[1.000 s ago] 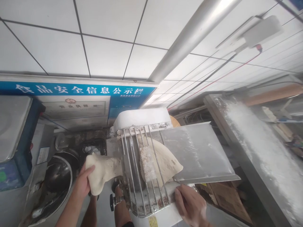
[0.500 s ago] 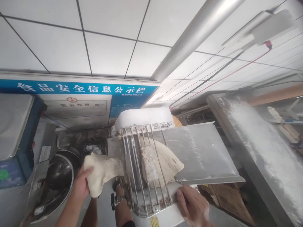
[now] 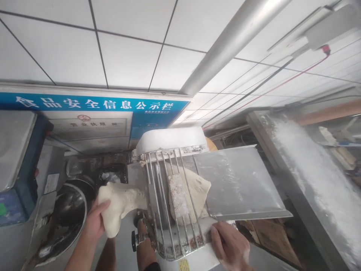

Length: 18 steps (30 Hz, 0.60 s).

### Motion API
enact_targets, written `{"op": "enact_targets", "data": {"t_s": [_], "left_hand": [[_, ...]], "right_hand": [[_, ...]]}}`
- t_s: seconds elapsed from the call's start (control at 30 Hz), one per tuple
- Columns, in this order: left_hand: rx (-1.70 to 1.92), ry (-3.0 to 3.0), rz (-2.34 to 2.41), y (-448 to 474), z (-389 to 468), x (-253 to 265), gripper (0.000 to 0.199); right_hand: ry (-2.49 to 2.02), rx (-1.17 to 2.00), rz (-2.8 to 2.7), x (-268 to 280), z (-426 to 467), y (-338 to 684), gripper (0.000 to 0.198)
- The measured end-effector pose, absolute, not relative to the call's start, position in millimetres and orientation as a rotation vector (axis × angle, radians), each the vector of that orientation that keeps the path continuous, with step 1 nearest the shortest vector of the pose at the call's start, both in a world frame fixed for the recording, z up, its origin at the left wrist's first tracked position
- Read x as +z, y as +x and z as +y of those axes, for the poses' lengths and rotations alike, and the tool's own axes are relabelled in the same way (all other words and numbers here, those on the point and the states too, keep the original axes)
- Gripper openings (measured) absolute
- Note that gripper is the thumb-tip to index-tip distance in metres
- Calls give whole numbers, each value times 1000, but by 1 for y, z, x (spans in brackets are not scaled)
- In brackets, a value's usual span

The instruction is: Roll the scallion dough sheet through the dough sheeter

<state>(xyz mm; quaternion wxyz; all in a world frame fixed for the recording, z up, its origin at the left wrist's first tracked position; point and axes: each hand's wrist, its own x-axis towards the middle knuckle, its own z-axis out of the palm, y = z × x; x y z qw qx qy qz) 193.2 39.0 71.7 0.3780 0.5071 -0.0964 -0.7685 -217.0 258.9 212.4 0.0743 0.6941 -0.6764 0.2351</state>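
Note:
A dough-rolling machine (image 3: 169, 141) with a wire guard (image 3: 166, 195) stands in the middle. A pale sheet of dough (image 3: 197, 192) lies under the guard on the right and comes out on the left as a thick flap (image 3: 118, 205). My left hand (image 3: 94, 222) grips that flap from below and the side. My right hand (image 3: 229, 246) rests on the machine's front edge, just under the metal feed tray (image 3: 239, 184), fingers bent, holding nothing that I can see.
A steel mixing bowl (image 3: 66, 214) sits low at the left. A flour-dusted steel table (image 3: 310, 177) runs along the right. A blue notice board (image 3: 84, 105) hangs on the tiled wall. Cardboard (image 3: 270, 237) lies below the tray.
The dough on the right has drawn in under the guard, and more of it hangs out on the left in my left hand. My right hand has barely moved.

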Motion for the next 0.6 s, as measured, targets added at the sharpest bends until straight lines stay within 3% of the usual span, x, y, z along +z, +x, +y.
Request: {"op": "enact_targets", "data": {"t_s": [0.6], "left_hand": [[-1962, 1311, -282, 197, 55, 100, 86]], "right_hand": [[2081, 716, -2005, 225, 245, -211, 20]]}}
